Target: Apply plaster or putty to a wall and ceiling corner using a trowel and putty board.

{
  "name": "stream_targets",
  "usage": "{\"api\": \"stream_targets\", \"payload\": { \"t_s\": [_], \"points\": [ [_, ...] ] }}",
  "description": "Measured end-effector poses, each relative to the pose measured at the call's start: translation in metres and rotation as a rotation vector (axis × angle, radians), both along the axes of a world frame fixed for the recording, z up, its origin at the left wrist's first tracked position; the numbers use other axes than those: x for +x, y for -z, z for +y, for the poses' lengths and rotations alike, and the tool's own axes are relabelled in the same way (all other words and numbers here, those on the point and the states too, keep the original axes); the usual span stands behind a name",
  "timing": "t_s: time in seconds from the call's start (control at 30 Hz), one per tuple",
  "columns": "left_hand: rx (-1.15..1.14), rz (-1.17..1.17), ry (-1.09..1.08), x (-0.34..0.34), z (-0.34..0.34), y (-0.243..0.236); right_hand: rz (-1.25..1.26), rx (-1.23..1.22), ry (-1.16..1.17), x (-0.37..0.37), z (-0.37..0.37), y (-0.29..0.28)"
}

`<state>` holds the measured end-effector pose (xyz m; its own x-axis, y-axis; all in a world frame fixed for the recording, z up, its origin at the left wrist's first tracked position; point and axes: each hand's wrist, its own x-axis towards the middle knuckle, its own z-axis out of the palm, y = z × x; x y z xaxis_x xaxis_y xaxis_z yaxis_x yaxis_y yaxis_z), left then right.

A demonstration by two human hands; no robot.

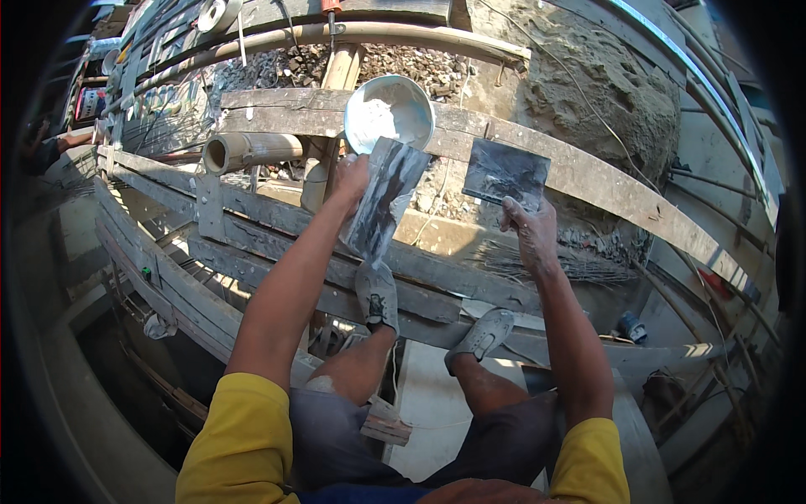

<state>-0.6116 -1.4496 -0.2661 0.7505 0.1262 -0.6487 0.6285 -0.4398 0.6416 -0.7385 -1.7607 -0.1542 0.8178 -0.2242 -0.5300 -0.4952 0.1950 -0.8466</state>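
My left hand [351, 178] is closed on the edge of a long rectangular trowel [388, 197], its dark face streaked with pale wet plaster. To the right, my right hand [532, 228] grips a wide dark scraper [509, 170] by its lower edge, and pale paste smears the blade and my fingers. The two tools are apart. Just beyond the trowel's upper end stands a round white bucket [351, 119] holding white plaster [379, 118]; the trowel's tip overlaps its near rim in view.
Weathered planks [579, 172] and bamboo poles [252, 151] form a scaffold with gaps. Sand [588, 101] and gravel [411, 71] lie beyond. A red-handled tool [332, 7] is at the top. My shoes [485, 336] rest on the boards. Another person's hand [80, 139] shows at far left.
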Motion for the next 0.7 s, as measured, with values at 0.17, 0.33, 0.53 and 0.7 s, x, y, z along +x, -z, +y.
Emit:
{"api": "stream_targets", "payload": {
  "t_s": [0.17, 0.33, 0.53, 0.7],
  "points": [
    [0.084, 0.070, -0.079, 0.007, -0.009, 0.039, -0.238, 0.052, -0.040, 0.067, 0.014, 0.050],
    [-0.156, 0.138, -0.159, 0.009, 0.045, 0.044, -0.440, 0.083, -0.123, 0.101, 0.048, 0.051],
    [-0.572, 0.355, 0.004, -0.015, -0.004, -0.088, -0.632, 0.013, -0.104, 0.058, 0.040, 0.060],
    [-0.696, 0.215, -0.009, -0.029, -0.013, -0.202, -0.997, -0.497, 0.007, 0.043, 0.073, 0.002]
  ]
}}
